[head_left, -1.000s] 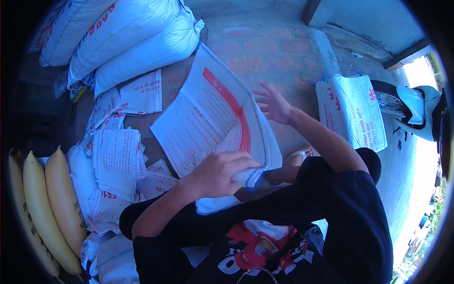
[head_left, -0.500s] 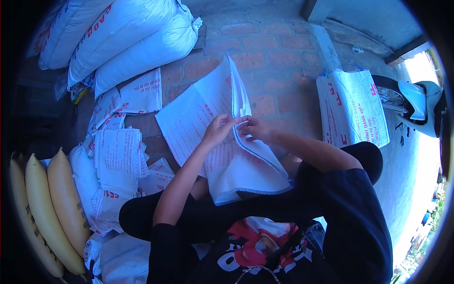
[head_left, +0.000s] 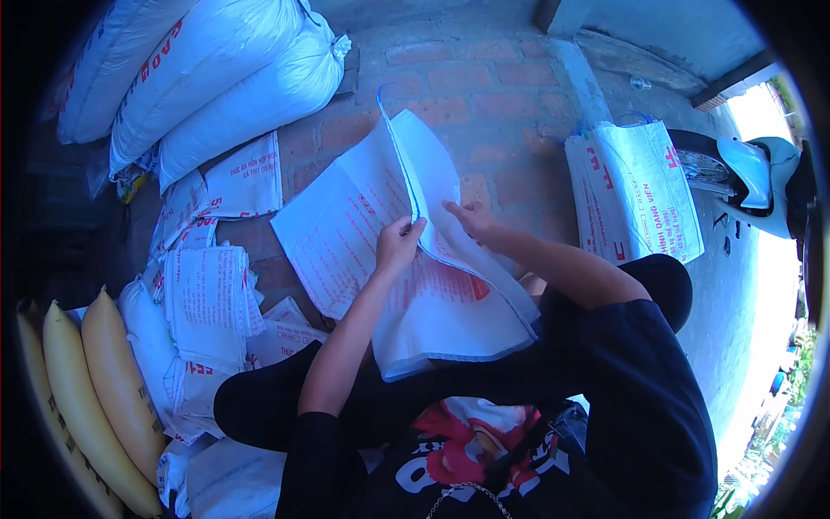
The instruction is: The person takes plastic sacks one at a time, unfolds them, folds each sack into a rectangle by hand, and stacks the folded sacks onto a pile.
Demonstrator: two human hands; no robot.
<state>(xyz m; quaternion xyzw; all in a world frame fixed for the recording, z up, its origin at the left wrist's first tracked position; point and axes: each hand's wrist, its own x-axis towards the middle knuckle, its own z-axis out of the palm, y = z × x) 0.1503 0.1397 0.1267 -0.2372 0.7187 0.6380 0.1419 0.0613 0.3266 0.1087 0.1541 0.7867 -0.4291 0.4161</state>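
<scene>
A white woven sack (head_left: pixel 333 221) with rows of red print lies tilted across my lap and the brick floor. A raised edge runs up its middle. My left hand (head_left: pixel 400 242) is closed on that edge, thumb uppermost. To its right, my right hand (head_left: pixel 473 221) pinches the right-hand border of the sack's upper layer, the index finger stretched along it. Between the hands the layers stand a little apart. The lower end of the sack droops over my legs.
Full white sacks (head_left: pixel 251 104) lean at the upper left. Stacked printed sacks (head_left: pixel 207 298) and long yellow bags (head_left: pixel 121 372) lie left. More folded sacks (head_left: pixel 635 195) stand right, beside a motorbike (head_left: pixel 761 177). Brick floor (head_left: pixel 445 78) stretches ahead.
My hands were together at the middle edge. Now my right hand has moved right, drawing the upper layer outward, while my left hand stays on the edge. The whole view has shifted slightly.
</scene>
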